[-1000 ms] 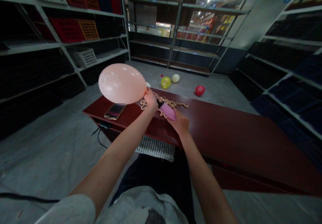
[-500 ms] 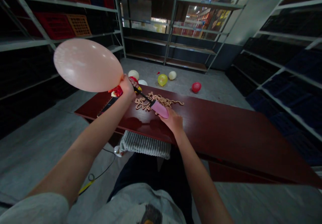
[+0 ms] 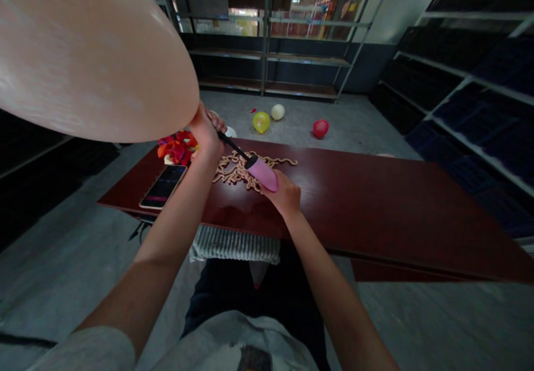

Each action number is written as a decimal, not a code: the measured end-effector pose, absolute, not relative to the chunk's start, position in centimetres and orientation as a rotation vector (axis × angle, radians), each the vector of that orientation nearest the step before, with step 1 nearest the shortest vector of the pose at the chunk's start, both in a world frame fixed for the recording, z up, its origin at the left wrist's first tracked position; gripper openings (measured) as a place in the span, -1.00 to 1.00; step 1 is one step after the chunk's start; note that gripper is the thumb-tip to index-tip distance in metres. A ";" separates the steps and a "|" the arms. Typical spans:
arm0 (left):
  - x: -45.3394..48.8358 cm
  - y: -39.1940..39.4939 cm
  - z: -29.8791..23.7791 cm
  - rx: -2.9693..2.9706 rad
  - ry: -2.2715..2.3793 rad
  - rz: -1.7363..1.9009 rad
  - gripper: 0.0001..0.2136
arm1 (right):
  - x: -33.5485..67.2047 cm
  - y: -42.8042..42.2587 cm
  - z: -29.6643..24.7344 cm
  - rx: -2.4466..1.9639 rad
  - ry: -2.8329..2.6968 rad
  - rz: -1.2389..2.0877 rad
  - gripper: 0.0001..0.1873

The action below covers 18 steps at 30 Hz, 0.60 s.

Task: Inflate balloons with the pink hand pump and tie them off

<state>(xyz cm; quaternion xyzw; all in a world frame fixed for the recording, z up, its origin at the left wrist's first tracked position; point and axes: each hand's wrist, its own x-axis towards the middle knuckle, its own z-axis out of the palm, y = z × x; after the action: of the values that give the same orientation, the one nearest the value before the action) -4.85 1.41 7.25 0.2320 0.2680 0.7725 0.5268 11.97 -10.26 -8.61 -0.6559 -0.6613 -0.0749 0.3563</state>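
Note:
A big inflated peach balloon (image 3: 104, 59) fills the upper left. My left hand (image 3: 207, 132) is closed round its neck, where the front end of the balloon pump (image 3: 263, 173) is hidden in my fingers. From there a black rod runs to the pump's pink body. My right hand (image 3: 284, 193) is wrapped round that pink part. Beneath the pump, a tangle of thin tan balloons (image 3: 236, 172) lies on the dark red table (image 3: 367, 204). Left of my wrist sit loose red and orange balloons (image 3: 178, 147), beside a phone (image 3: 163, 186).
On the floor beyond the table lie a yellow balloon (image 3: 261, 122), a white balloon (image 3: 277, 112) and a red balloon (image 3: 321, 128). Metal shelving (image 3: 306, 59) stands at the back. Dark crates (image 3: 463, 120) line the right side. A grey ribbed cushion (image 3: 236, 244) is below the table edge.
The peach balloon looks much larger and reaches past the frame's upper left edge. The view has tilted down, and more of the phone shows. Both hands keep their hold.

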 end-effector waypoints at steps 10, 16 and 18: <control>0.8 -0.3 1.8 0.595 0.751 1.800 -0.55 | 12.2 -9.9 -8.2 -1.787 -1.696 -0.181 -0.51; -1.0 -0.5 2.9 0.567 0.794 1.796 -0.54 | 11.6 -9.8 -8.1 -1.689 -1.753 -0.171 -0.51; -1.8 -0.4 3.4 0.552 0.789 1.792 -0.55 | 11.4 -9.9 -7.8 -1.655 -1.781 -0.160 -0.50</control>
<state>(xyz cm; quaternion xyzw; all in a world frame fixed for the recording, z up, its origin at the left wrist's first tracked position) -1.82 -0.43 3.36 0.2310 0.3297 0.7494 0.5257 11.42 -9.91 -7.83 -0.6375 -0.6859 -0.0617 0.3454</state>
